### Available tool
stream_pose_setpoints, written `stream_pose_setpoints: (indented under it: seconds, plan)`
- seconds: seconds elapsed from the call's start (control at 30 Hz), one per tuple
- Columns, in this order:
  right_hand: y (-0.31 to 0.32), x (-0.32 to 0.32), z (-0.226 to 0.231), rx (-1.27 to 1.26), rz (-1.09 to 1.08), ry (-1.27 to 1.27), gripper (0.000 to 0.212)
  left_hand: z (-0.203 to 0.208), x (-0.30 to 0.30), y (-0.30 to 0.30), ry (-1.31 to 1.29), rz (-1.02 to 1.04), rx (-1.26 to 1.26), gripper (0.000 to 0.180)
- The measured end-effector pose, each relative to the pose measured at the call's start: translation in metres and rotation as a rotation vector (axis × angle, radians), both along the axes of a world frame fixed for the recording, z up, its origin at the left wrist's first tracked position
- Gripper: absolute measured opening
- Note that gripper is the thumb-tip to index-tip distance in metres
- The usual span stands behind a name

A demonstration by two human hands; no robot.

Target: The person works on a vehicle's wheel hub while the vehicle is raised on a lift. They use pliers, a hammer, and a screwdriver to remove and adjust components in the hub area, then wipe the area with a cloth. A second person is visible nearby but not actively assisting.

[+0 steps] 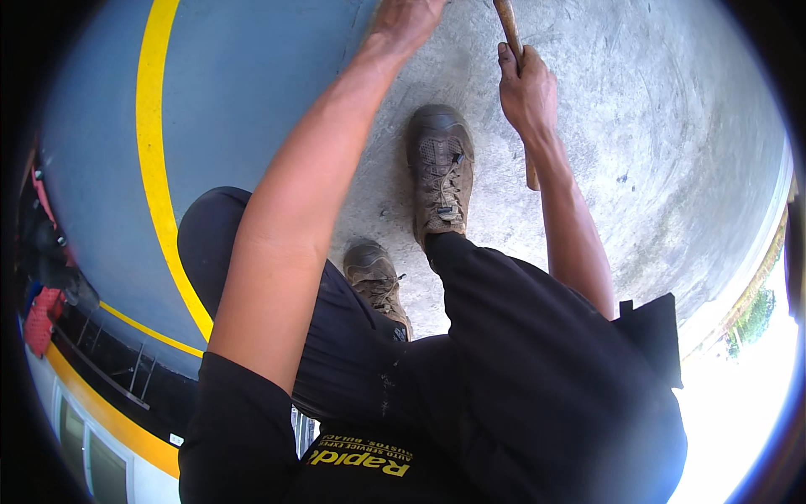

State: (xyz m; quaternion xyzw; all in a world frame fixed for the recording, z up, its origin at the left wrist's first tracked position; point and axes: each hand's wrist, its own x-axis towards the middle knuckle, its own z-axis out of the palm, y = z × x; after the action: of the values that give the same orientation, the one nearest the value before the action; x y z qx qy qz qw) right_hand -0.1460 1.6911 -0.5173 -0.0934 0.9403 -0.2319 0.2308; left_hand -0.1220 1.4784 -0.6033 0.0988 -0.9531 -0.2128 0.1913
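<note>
While our right hand [529, 91] wraps the wooden handle [508, 23] right of the forward shoe [440, 164], the handle's long axis points away from us, tilting slightly left; beyond that shoe, we cannot tell our left hand [407, 21]'s finger state.

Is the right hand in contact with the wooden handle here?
Touching: the head view shows the right hand wrapped around the wooden handle, which emerges on both sides.

The person's right hand [531, 97] grips a wooden handle [509, 23], whose upper end runs out of view. The left hand [406, 21] is partly cut off at the top edge. Two brown shoes [442, 172] rest on grey floor [672, 126], near blue floor [252, 92] crossed by a yellow line [151, 109].
</note>
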Motion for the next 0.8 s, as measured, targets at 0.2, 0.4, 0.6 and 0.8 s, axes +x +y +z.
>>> stream_pose_setpoints:
  seconds: [0.2, 0.4, 0.6, 0.8]
  plan:
    - [-0.004, 0.004, 0.007, 0.031, 0.054, -0.025, 0.047, 0.006, 0.000, 0.003, -0.053, -0.024, 0.055, 0.010]
    - [-0.005, 0.002, 0.004, 0.028, 0.060, -0.077, 0.045, 0.008, 0.001, 0.003, -0.013, -0.021, 0.062, 0.009]
    - [0.001, -0.003, -0.015, -0.003, 0.157, 0.014, 0.045, 0.004, -0.001, 0.002, 0.020, -0.030, 0.102, 0.008]
    - [0.008, 0.004, -0.032, -0.008, 0.110, 0.068, 0.045, 0.004, -0.003, 0.003, 0.002, -0.024, 0.106, 0.006]
